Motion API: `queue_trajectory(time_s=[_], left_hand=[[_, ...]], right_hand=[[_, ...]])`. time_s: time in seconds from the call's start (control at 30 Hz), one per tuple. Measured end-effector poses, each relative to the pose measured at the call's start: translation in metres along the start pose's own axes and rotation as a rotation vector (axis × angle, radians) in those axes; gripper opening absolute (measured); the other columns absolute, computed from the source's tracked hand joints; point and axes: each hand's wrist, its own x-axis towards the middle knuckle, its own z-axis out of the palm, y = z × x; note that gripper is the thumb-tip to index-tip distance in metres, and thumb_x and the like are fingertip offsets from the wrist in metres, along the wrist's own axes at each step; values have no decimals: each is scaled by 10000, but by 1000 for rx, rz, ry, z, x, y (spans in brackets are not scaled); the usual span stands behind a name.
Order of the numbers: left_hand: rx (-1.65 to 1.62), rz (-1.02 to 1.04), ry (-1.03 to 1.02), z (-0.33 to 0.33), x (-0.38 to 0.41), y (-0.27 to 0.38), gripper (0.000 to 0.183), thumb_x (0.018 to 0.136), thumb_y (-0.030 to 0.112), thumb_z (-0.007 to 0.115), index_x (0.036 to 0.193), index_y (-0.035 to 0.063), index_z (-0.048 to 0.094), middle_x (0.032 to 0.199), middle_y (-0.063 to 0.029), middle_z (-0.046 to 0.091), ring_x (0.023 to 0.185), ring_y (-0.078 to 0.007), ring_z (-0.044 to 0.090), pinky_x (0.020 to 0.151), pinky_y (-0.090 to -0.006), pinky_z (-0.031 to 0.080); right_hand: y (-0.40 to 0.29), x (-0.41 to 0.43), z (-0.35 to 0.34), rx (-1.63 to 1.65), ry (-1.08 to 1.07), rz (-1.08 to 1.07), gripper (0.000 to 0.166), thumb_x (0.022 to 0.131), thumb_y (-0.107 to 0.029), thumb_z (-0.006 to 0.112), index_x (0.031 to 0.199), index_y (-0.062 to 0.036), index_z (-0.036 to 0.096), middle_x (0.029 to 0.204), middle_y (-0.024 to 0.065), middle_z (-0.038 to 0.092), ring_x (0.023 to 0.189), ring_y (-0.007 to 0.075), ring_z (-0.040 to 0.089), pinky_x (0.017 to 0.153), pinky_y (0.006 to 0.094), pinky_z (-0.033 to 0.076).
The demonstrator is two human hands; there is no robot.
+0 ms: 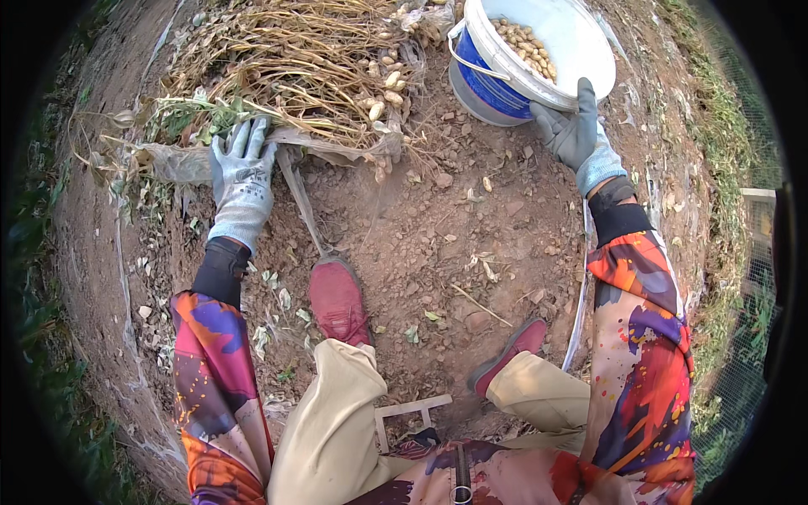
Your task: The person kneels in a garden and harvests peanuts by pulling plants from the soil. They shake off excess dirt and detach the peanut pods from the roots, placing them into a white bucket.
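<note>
My left hand (pixel 243 173), in a grey-coated work glove, lies palm down with fingers apart on the near edge of a heap of dried peanut plants (pixel 284 66). Green leaves (pixel 221 117) and a strip of thin plastic film (pixel 183 163) touch its fingers. At the upper right my gloved right hand (pixel 574 129) grips the rim of a white and blue plastic bucket (pixel 492 82), thumb over the lip and fingers below it. The bucket leans towards me, and unshelled peanuts (pixel 527 50) lie inside it. Several pods (pixel 392 81) sit along the heap's right edge.
My red shoes (pixel 338 300) stand apart on bare, crumbly soil (pixel 435 240). Between my legs is part of a light-coloured frame (pixel 413 404). Plastic film (pixel 126 303) runs along the ground at left. Mesh netting (pixel 745 328) borders the right side.
</note>
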Motion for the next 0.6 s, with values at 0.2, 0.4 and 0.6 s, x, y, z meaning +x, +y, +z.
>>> queue_trajectory(time_s=[0.2, 0.4, 0.6], left_hand=[[24, -75, -158, 12, -10, 5, 409, 800, 217, 503, 1205, 166, 530, 1417, -55, 322, 1311, -222, 283, 1039, -523, 156], [-21, -87, -119, 36, -19, 18, 282, 855, 219, 451, 1073, 141, 613, 1363, -36, 394, 1248, -223, 354, 1016, -493, 201], [-327, -64, 93, 73, -107, 39, 191, 754, 130, 538, 912, 64, 624, 1373, -110, 364, 1251, -309, 319, 1031, -522, 192]], right_hand=[[65, -64, -10, -477, 15, 227, 384, 899, -380, 487, 1044, -25, 485, 850, 125, 615, 683, 176, 625, 544, 259, 525], [133, -85, -14, -672, 153, 322, 210, 883, -123, 476, 1076, -69, 537, 833, 84, 614, 633, 155, 600, 522, 271, 493], [159, -20, -59, -1453, 339, -227, 375, 821, -216, 535, 1180, -117, 497, 1048, 175, 585, 944, 364, 570, 807, 394, 469]])
